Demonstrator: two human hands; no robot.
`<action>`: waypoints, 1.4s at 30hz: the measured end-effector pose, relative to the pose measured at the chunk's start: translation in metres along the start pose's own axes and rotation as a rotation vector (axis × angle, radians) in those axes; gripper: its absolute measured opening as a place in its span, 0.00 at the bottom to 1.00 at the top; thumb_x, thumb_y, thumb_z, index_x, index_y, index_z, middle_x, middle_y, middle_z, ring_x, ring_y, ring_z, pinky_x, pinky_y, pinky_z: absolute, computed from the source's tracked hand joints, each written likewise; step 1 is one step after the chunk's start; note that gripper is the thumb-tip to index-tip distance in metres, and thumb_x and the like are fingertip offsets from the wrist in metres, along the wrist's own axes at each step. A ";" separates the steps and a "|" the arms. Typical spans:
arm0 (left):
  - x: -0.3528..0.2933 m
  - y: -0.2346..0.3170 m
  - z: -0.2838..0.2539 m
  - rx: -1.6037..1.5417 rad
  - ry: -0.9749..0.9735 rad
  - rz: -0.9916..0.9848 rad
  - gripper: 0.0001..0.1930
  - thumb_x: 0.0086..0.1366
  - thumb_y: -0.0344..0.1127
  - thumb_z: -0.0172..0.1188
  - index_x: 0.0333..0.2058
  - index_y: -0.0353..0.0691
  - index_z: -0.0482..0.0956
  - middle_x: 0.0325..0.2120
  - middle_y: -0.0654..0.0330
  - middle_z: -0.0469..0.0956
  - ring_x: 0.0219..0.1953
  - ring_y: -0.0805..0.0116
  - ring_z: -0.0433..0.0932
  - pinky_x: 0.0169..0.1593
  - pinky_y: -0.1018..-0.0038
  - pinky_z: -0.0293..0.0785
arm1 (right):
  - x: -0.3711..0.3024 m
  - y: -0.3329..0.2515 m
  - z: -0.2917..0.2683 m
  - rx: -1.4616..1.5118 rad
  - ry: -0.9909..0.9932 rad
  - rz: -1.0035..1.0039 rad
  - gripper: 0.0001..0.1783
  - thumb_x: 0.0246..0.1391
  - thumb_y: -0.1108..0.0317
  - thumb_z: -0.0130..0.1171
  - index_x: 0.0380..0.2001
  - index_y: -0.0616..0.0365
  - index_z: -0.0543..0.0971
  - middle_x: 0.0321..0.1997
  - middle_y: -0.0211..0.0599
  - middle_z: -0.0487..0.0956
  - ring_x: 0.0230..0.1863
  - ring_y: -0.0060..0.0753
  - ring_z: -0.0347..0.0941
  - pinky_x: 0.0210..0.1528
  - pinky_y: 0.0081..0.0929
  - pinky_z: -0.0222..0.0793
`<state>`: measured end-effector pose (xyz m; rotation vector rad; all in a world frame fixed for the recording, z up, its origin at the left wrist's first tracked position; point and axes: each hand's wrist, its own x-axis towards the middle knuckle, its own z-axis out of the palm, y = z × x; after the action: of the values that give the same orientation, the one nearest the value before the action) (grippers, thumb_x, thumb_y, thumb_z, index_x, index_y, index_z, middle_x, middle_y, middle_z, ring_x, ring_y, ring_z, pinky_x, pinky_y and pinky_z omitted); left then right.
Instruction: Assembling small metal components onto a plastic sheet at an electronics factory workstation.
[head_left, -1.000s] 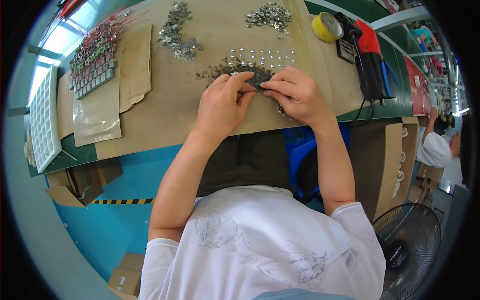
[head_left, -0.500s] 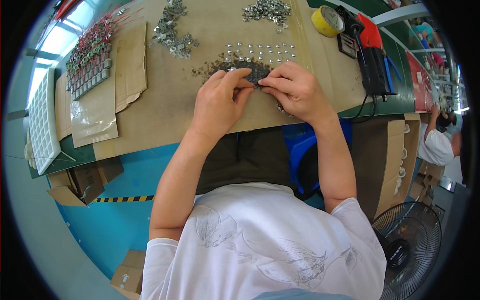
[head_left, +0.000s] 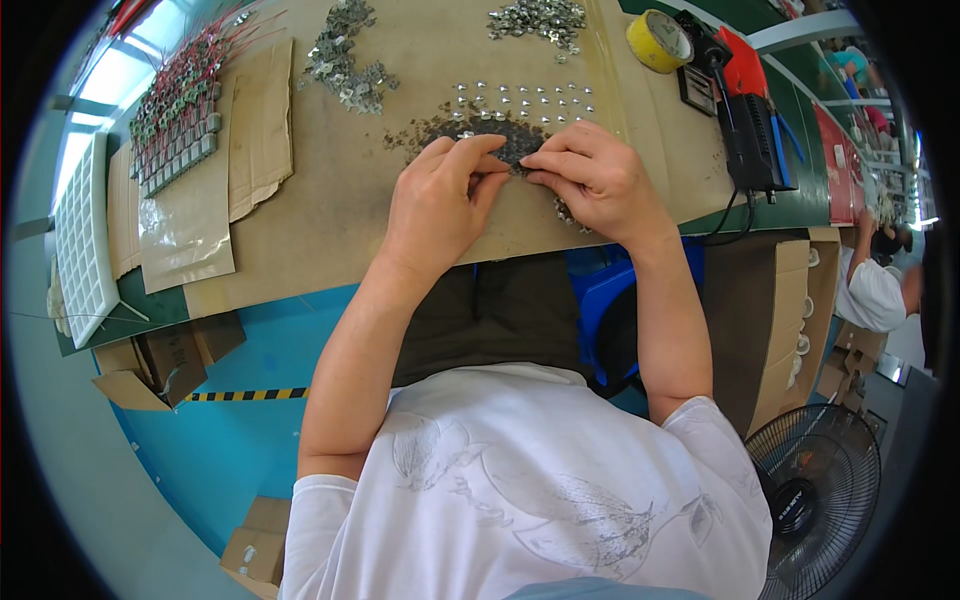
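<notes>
Both hands work close together at the near side of a heap of tiny dark parts [head_left: 490, 128] on the brown tabletop sheet. My left hand [head_left: 442, 195] has its thumb and fingers drawn together; whatever sits in them is too small to make out. My right hand [head_left: 592, 178] pinches thumb against forefinger at the heap's edge, on something tiny that I cannot name. Just beyond the hands stand rows of small shiny metal pieces [head_left: 525, 100]. Beside my right hand, partly hidden by it, lie a few small metal parts [head_left: 562, 212].
Piles of flat metal pieces [head_left: 345, 60] and small silvery parts [head_left: 538, 22] lie farther back. Yellow tape [head_left: 658, 42] and a black soldering station [head_left: 752, 140] stand right. Small motors with red wires [head_left: 180, 150], cardboard [head_left: 262, 130] and a white grid tray [head_left: 85, 240] are left.
Both hands stay almost in place, with only slight finger movement. The whole view has shifted a little; nothing is visibly picked up or let go.
</notes>
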<state>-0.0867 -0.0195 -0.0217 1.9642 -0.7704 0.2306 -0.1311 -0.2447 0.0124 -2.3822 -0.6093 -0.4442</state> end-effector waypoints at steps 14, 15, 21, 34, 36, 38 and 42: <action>0.000 0.000 0.000 0.001 0.002 0.005 0.16 0.61 0.25 0.77 0.48 0.39 0.87 0.34 0.64 0.90 0.32 0.68 0.85 0.35 0.73 0.85 | 0.000 0.000 0.000 -0.008 0.001 0.000 0.11 0.50 0.74 0.77 0.38 0.57 0.90 0.36 0.37 0.85 0.39 0.44 0.81 0.42 0.39 0.78; 0.000 0.000 0.000 -0.001 0.007 0.002 0.16 0.61 0.25 0.77 0.48 0.39 0.87 0.34 0.64 0.90 0.32 0.68 0.86 0.35 0.72 0.85 | 0.001 0.000 0.000 -0.009 -0.006 0.001 0.11 0.50 0.74 0.77 0.38 0.57 0.90 0.36 0.37 0.84 0.39 0.44 0.81 0.42 0.39 0.78; 0.000 0.000 0.001 -0.001 0.012 -0.002 0.16 0.60 0.25 0.78 0.48 0.39 0.87 0.34 0.63 0.89 0.31 0.69 0.86 0.35 0.72 0.85 | 0.000 -0.001 0.000 -0.022 -0.014 -0.008 0.11 0.50 0.74 0.76 0.39 0.57 0.90 0.36 0.36 0.84 0.39 0.44 0.81 0.42 0.39 0.78; 0.000 0.000 0.000 -0.015 0.006 -0.027 0.17 0.60 0.26 0.78 0.48 0.39 0.87 0.33 0.62 0.88 0.31 0.69 0.86 0.36 0.72 0.84 | 0.006 -0.008 -0.003 -0.115 -0.122 -0.027 0.08 0.54 0.74 0.71 0.39 0.56 0.90 0.35 0.36 0.81 0.39 0.42 0.80 0.38 0.40 0.78; 0.000 0.000 0.000 -0.009 0.002 -0.024 0.17 0.60 0.25 0.78 0.48 0.39 0.87 0.33 0.62 0.88 0.31 0.69 0.85 0.36 0.72 0.84 | 0.007 -0.008 -0.004 -0.146 -0.136 -0.038 0.07 0.55 0.73 0.70 0.39 0.56 0.89 0.35 0.36 0.81 0.39 0.42 0.80 0.38 0.40 0.78; 0.000 -0.001 0.000 -0.003 -0.001 -0.021 0.17 0.60 0.25 0.78 0.48 0.39 0.87 0.33 0.62 0.88 0.31 0.69 0.85 0.36 0.72 0.84 | 0.007 -0.009 -0.003 -0.177 -0.150 -0.049 0.06 0.57 0.73 0.69 0.39 0.56 0.89 0.35 0.36 0.80 0.39 0.42 0.80 0.38 0.40 0.78; 0.000 -0.001 0.001 -0.005 0.004 -0.016 0.18 0.60 0.25 0.78 0.48 0.39 0.87 0.33 0.62 0.88 0.31 0.69 0.85 0.36 0.72 0.84 | 0.004 -0.009 0.000 -0.226 -0.126 -0.045 0.05 0.59 0.72 0.68 0.38 0.56 0.88 0.35 0.36 0.80 0.39 0.42 0.80 0.38 0.39 0.78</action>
<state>-0.0862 -0.0199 -0.0235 1.9637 -0.7521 0.2226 -0.1327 -0.2372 0.0188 -2.6314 -0.7029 -0.4025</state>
